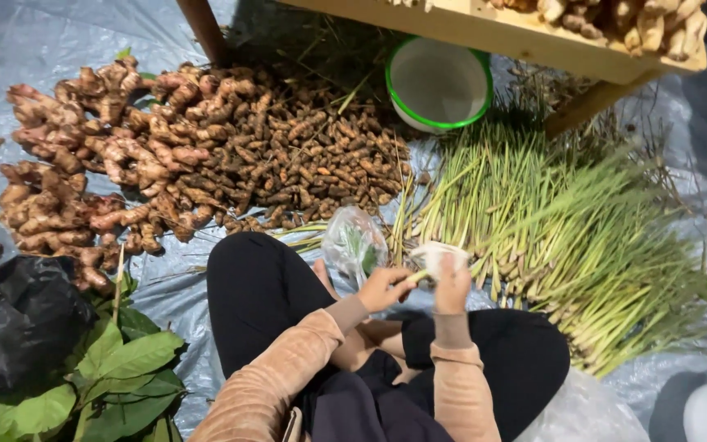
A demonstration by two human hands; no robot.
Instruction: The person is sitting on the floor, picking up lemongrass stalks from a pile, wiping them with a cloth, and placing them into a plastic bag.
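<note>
Left hand (384,288) pinches the pale end of a lemongrass stalk (419,276), fingers closed on it, right over the lap. Right hand (452,282) is wrapped tight around a white wad, maybe paper or thin plastic (434,254), touching that same stalk. Just beyond the knees, a clear plastic bag (353,243) with greens inside. The big lemongrass heap (566,237) fans out to the right on the grey tarp (42,37); turmeric pile (304,160) and ginger roots (83,155) sit left, white green-rimmed bowl (439,82) behind.
</note>
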